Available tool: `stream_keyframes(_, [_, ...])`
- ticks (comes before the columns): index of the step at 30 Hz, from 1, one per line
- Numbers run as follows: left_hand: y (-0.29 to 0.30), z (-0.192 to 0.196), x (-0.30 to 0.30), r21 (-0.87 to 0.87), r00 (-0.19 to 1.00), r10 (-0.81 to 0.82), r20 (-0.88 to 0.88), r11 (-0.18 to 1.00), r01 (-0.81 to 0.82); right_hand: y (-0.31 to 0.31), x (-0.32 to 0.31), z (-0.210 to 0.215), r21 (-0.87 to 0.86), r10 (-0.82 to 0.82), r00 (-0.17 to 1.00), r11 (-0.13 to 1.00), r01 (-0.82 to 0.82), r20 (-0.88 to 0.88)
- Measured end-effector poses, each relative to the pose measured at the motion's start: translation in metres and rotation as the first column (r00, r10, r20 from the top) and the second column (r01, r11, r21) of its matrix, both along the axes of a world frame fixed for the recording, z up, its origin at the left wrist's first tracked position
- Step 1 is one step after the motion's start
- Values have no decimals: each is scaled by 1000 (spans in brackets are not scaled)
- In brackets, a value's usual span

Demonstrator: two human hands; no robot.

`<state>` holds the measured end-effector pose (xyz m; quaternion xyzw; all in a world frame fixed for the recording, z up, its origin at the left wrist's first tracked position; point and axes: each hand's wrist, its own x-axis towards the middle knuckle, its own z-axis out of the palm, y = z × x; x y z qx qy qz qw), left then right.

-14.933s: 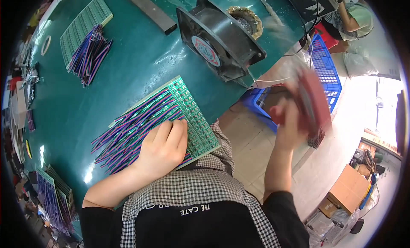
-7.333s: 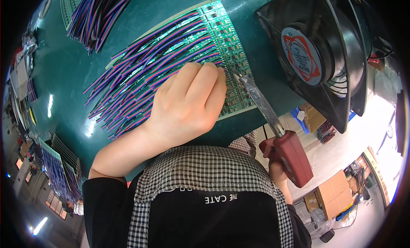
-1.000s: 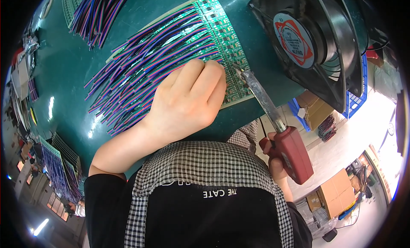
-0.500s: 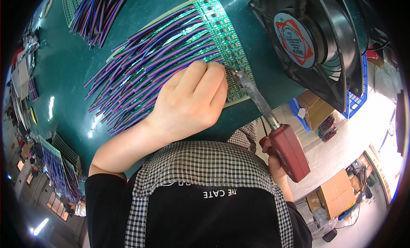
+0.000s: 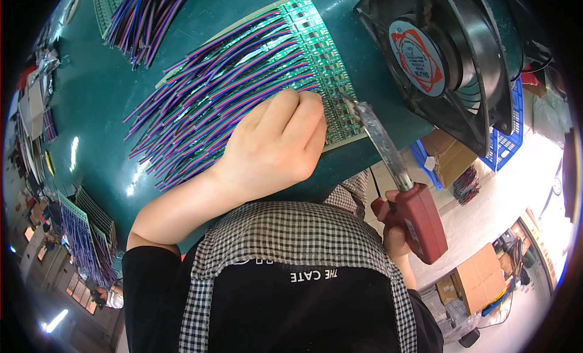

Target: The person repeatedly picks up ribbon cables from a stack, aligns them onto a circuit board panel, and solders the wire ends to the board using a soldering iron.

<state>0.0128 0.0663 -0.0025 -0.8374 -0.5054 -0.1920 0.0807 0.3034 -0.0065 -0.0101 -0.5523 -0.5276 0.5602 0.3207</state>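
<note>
A green circuit board panel [image 5: 320, 49] lies on the table, its strip of small boards facing right. Rows of multicoloured ribbon wires [image 5: 225, 70] fan out from it to the left. My left hand [image 5: 273, 139] rests over the near wires with its fingers curled closed at the strip's edge; the fingertips and whatever they pinch are hidden. In my right hand [image 5: 396, 240] is a soldering gun [image 5: 419, 222] with a red handle, gripped from below. Its metal barrel slants up and left, and the tip hovers by the right part of the strip, seemingly just off the boards.
A black fan [image 5: 449, 67] stands right of the panel, close to the gun. Another wired panel [image 5: 143, 25] lies at the far left. More wired boards [image 5: 85, 237] hang at the left table edge. Beyond the right edge are a blue crate [image 5: 507, 143] and cardboard boxes [image 5: 480, 277].
The soldering gun has moved right and slightly down with my right hand, its tip drawing away from my left fingers. The left hand and panel have barely shifted.
</note>
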Motion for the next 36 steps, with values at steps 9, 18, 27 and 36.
stream_keyframes(9, [-2, -5, 8, 12, 1000, 20, -2, 1000, -20, 5, -15, 7, -36, -70, 995, 997, 68, -67])
stream_keyframes(18, [-5, 7, 4, -78, 997, 55, 61, 996, -50, -1, -15, -5, 49, -119, 987, 991, 125, -112])
stream_keyframes(27, [67, 35, -137, -159, 714, 673, 196, 740, -654, -4, -9, -5, 9, -103, 988, 994, 104, -118])
stream_keyframes(36, [68, 33, -167, -498, 527, 663, 531, 748, -439, 1, -11, -1, 16, -79, 987, 997, 82, -138])
